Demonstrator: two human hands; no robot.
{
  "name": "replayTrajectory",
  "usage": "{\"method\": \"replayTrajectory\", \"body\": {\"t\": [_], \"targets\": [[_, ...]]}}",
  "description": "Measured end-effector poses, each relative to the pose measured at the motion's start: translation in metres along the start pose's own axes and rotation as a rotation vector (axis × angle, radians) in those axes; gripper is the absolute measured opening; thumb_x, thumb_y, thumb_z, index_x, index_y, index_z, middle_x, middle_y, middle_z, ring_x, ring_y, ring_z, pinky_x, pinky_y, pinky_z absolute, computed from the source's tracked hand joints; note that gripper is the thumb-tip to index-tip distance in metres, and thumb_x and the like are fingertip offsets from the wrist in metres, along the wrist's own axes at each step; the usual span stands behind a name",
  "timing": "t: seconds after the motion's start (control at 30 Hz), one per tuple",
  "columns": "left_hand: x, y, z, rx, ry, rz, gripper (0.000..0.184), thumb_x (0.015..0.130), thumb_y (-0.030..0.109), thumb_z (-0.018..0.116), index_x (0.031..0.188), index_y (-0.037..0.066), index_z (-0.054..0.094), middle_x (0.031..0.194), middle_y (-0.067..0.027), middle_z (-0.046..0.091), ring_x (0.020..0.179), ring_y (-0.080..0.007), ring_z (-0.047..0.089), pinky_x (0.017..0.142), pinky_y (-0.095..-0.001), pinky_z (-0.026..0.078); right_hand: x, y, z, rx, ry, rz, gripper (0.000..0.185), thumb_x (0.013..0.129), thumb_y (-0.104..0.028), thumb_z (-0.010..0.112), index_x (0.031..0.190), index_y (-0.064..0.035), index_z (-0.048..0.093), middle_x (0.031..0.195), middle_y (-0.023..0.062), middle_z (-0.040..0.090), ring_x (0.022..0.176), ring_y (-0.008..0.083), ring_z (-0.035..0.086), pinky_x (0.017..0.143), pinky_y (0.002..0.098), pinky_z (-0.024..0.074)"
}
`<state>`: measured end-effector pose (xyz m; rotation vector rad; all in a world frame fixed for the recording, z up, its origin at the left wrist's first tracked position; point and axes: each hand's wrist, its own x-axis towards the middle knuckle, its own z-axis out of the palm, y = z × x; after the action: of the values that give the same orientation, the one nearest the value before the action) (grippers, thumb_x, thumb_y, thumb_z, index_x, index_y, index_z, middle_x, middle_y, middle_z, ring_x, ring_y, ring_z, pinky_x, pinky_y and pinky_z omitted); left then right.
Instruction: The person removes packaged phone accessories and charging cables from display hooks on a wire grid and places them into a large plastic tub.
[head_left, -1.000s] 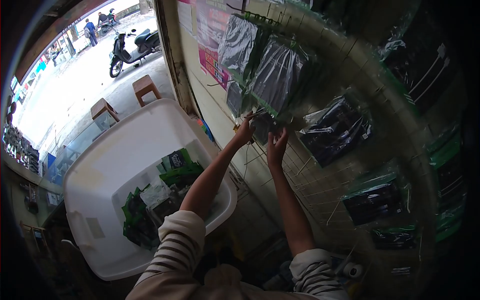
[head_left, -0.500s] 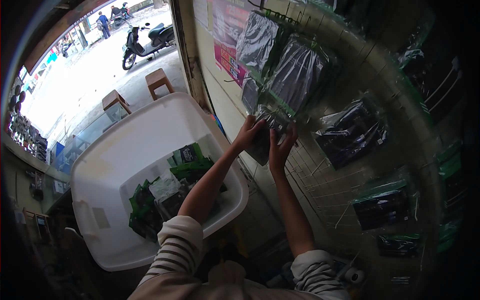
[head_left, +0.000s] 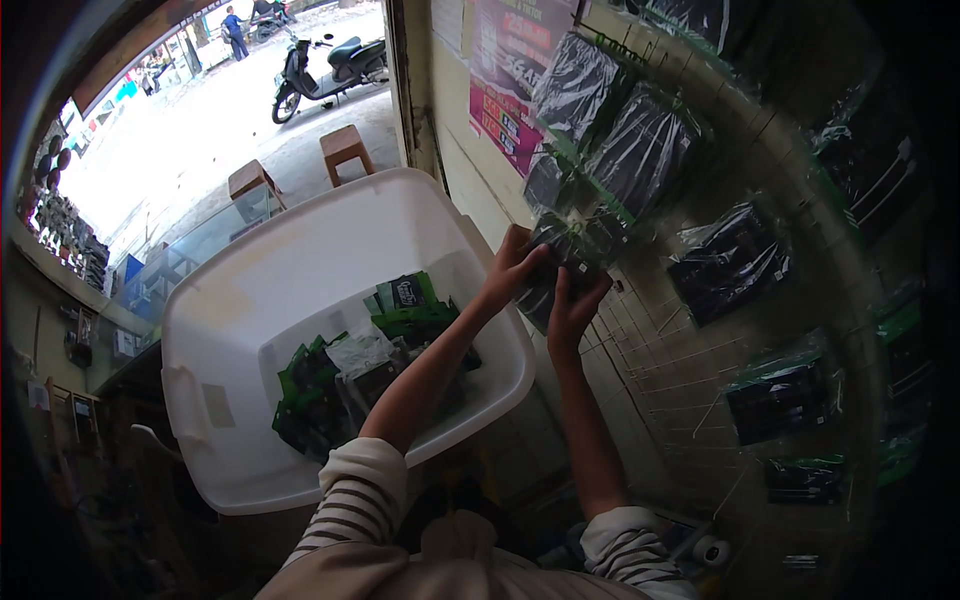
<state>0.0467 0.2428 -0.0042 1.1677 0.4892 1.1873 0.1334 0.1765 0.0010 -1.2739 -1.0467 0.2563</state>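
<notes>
Dark packet point(head_left: 541, 299), near left edge of wire grid point(head_left: 640, 386) | left hand point(head_left: 508, 272), right hand point(head_left: 574, 316): fingers gripped it | glossy film point(head_left: 588, 236) risked a slip.

Sleeves: off-white with dark crosswise stripes. Left sleeve point(head_left: 350, 508) at 7 o'clock, right sleeve point(head_left: 640, 548) at 5. Each ends in a thick rolled cuff, plain and pale: left cuff point(head_left: 372, 462), right cuff point(head_left: 620, 522). Right one reads greyer, in shade. Forearms bare from cuff up; left hand point(head_left: 513, 270) and right hand point(head_left: 577, 308) bare too. Tan-brown outer layer point(head_left: 430, 578) over the torso at 6, rounded bulge mid-front, matte. Fastenings: can't tell, too dim.
</notes>
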Motion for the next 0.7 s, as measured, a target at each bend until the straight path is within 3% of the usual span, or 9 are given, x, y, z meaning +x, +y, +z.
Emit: {"method": "replayTrajectory", "body": {"t": [0.2, 0.27, 0.33, 0.4, 0.43, 0.47, 0.6, 0.67, 0.7], "targets": [[-0.045, 0.043, -0.016, 0.005, 0.117, 0.095, 0.04, 0.081, 0.014, 0.055, 0.11, 0.007, 0.029, 0.093, -0.0091, 0.047, 0.089, -0.013, 0.048, 0.07, -0.0226, 0.042, -0.029, -0.042, 0.008, 0.179, -0.114, -0.077, 0.049, 0.08, -0.01, 0.053, 0.117, -0.0018, 0.021, 0.111, 0.0201, 0.04, 0.104, 0.0263, 0.043, 0.089, 0.0347, 0.0318], [-0.071, 0.062, -0.028, -0.04, 0.284, 0.141, 0.047, 0.08, 0.013, 0.055, 0.117, 0.008, 0.025, 0.093, -0.0096, 0.046, 0.089, -0.0136, 0.048, 0.068, -0.0226, 0.042, -0.045, -0.052, 0.014, 0.274, -0.222, -0.048, 0.059, 0.079, -0.007, 0.053, 0.123, -0.0053, 0.014, 0.108, 0.0186, 0.042, 0.102, 0.0235, 0.043, 0.088, 0.0328, 0.0322], [-0.101, 0.071, -0.044, -0.064, 0.385, 0.16, 0.05, 0.081, 0.013, 0.054, 0.121, 0.008, 0.024, 0.092, -0.0097, 0.046, 0.088, -0.0135, 0.048, 0.069, -0.023, 0.042, -0.064, -0.065, 0.018, 0.296, -0.537, 0.119, 0.066, 0.078, -0.009, 0.055, 0.127, -0.006, 0.01, 0.097, 0.0144, 0.047, 0.091, 0.0206, 0.048, 0.08, 0.0329, 0.0378], [-0.135, 0.075, -0.073, 0.182, 0.5, 0.033, 0.048, 0.08, 0.014, 0.055, 0.119, 0.008, 0.027, 0.094, -0.0109, 0.046, 0.087, -0.0146, 0.048, 0.072, -0.0251, 0.041, -0.08, -0.064, 0.03, 0.222, -0.64, 0.14, 0.069, 0.078, -0.01, 0.056, 0.128, -0.0066, 0.009, 0.089, 0.0121, 0.051, 0.081, 0.0194, 0.052, 0.073, 0.0313, 0.0409], [-0.152, 0.064, -0.095, 0.403, 0.57, -0.042, 0.048, 0.08, 0.014, 0.055, 0.12, 0.006, 0.028, 0.094, -0.0122, 0.047, 0.085, -0.0166, 0.048, 0.075, -0.0268, 0.04, -0.089, -0.059, 0.037, 0.117, -0.789, 0.212, 0.068, 0.077, -0.01, 0.057, 0.128, -0.006, 0.011, 0.087, 0.0119, 0.052, 0.077, 0.0197, 0.054, 0.07, 0.0314, 0.042], [-0.17, 0.059, -0.11, 0.411, 0.595, -0.038, 0.048, 0.08, 0.014, 0.055, 0.12, 0.006, 0.028, 0.094, -0.0122, 0.047, 0.085, -0.0166, 0.048, 0.075, -0.0268, 0.04, -0.098, -0.055, 0.045, 0.008, -0.935, 0.275, 0.067, 0.077, -0.01, 0.057, 0.127, -0.0053, 0.013, 0.084, 0.0117, 0.053, 0.074, 0.0201, 0.055, 0.067, 0.0316, 0.0431], [-0.237, 0.03, -0.161, 0.604, 0.642, -0.281, 0.059, 0.076, 0.013, 0.057, 0.124, 0.003, 0.023, 0.098, -0.0177, 0.043, 0.09, -0.0255, 0.046, 0.08, -0.0328, 0.038, -0.134, -0.031, 0.083, -0.282, -1.245, 0.25, 0.066, 0.076, -0.015, 0.058, 0.124, -0.0003, 0.016, 0.088, 0.0234, 0.055, 0.083, 0.0357, 0.055, 0.071, 0.039, 0.0431], [-0.263, 0.019, -0.179, 0.89, 0.549, -0.363, 0.061, 0.079, 0.012, 0.054, 0.126, 0.004, 0.017, 0.101, -0.0168, 0.042, 0.08, -0.0203, 0.054, 0.066, -0.0282, 0.046, -0.151, -0.013, 0.097, -0.289, -1.312, 0.186, 0.062, 0.075, -0.014, 0.057, 0.121, 0.0021, 0.019, 0.091, 0.0289, 0.053, 0.088, 0.0416, 0.05, 0.075, 0.0422, 0.0412], [-0.271, 0.016, -0.186, 0.82, 0.536, -0.423, 0.066, 0.077, 0.015, 0.057, 0.126, -0.001, 0.016, 0.108, -0.0219, 0.04, 0.094, -0.0274, 0.05, 0.077, -0.0329, 0.044, -0.156, -0.007, 0.104, -0.385, -1.412, 0.17, 0.063, 0.074, -0.015, 0.057, 0.122, 0.0021, 0.019, 0.09, 0.028, 0.053, 0.088, 0.0403, 0.051, 0.074, 0.0413, 0.0412]]}}
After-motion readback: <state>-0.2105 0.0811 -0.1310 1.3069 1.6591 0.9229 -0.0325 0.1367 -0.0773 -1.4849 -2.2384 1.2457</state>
